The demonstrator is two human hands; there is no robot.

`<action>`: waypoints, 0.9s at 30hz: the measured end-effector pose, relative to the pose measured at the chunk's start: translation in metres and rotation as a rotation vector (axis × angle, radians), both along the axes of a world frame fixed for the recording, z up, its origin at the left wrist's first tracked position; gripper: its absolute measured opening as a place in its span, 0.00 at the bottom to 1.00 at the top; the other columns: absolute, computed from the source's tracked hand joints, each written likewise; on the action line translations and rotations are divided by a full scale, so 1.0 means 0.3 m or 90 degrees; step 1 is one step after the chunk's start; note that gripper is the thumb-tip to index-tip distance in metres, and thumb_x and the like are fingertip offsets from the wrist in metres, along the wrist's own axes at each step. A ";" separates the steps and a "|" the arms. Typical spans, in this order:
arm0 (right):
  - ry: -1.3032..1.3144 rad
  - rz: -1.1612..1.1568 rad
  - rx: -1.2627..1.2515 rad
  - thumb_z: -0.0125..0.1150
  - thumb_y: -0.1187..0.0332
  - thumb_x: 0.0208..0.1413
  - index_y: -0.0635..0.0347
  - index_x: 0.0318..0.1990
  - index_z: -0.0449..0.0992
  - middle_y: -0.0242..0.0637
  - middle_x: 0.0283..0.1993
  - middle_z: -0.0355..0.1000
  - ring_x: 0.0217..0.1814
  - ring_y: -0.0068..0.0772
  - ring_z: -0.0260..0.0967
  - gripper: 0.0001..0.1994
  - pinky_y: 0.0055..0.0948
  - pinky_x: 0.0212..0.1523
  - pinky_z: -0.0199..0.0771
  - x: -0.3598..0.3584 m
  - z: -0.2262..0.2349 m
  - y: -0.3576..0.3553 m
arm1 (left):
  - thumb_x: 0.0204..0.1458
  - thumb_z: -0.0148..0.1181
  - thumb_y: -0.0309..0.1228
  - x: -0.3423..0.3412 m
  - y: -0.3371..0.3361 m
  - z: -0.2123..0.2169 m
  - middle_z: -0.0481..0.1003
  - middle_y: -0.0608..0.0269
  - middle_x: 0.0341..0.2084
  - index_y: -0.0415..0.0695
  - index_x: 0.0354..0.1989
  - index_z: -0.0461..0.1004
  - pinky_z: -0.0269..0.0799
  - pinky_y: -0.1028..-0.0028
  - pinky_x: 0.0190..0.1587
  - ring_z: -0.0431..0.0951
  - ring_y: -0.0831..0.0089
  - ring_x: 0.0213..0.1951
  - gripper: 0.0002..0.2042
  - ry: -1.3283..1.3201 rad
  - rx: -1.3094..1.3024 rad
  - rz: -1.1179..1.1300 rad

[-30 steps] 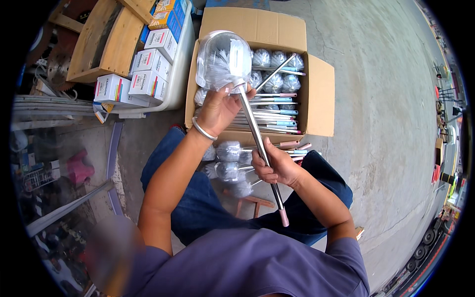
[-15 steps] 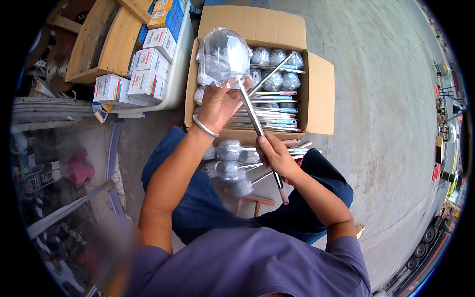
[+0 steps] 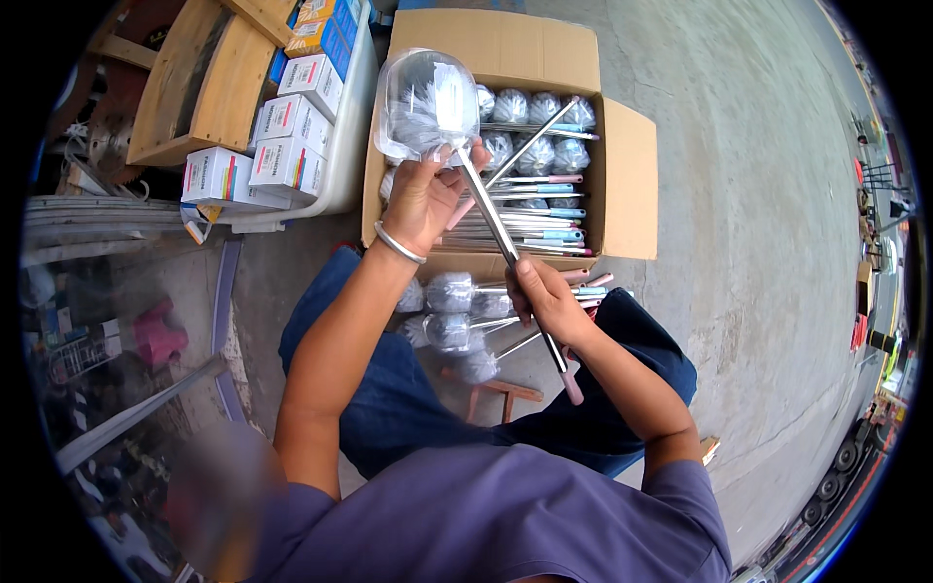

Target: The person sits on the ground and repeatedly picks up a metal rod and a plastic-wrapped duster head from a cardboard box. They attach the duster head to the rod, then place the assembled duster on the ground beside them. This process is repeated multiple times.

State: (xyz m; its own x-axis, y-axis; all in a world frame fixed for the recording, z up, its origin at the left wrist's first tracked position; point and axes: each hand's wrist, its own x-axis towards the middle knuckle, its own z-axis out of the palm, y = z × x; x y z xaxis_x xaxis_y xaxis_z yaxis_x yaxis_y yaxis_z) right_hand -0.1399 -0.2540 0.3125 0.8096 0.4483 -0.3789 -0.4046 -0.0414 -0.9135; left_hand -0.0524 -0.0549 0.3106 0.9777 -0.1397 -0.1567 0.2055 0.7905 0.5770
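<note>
I hold a long-handled brush (image 3: 491, 219) with a round bristle head wrapped in a clear plastic bag (image 3: 425, 105). My left hand (image 3: 423, 199), with a metal bangle on its wrist, grips the bag just under the head. My right hand (image 3: 546, 296) is closed on the metal handle lower down, above its pink tip (image 3: 573, 391). Behind the hands, an open cardboard box (image 3: 622, 175) holds several more wrapped brushes with pink and blue handles. A few more brushes (image 3: 457, 311) lie across my lap.
Small white printed cartons (image 3: 277, 146) are stacked at the left beside a white tub edge (image 3: 340, 185) and a wooden crate (image 3: 199, 92). A low wooden stool (image 3: 501, 394) shows between my legs. Concrete floor (image 3: 758, 243) stretches to the right.
My right hand slid up the handle toward the head. The brush stayed raised over the box, its head tipping slightly left.
</note>
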 end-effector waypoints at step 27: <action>0.190 0.039 0.100 0.35 0.45 0.63 0.55 0.23 0.60 0.25 0.18 0.52 0.14 0.16 0.44 0.25 0.16 0.14 0.47 0.005 0.041 0.015 | 0.50 0.59 0.31 -0.012 -0.042 -0.017 0.74 0.53 0.41 0.37 0.43 0.71 0.68 0.62 0.56 0.76 0.63 0.45 0.14 -0.013 -0.068 0.025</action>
State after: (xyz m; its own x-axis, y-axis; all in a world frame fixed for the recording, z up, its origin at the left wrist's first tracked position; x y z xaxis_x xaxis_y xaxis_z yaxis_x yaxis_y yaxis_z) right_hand -0.1386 -0.2495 0.3249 0.6430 0.5649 -0.5172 -0.6560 0.0575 -0.7526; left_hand -0.0559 -0.0673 0.3054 0.9857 -0.1158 -0.1221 0.1615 0.8553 0.4923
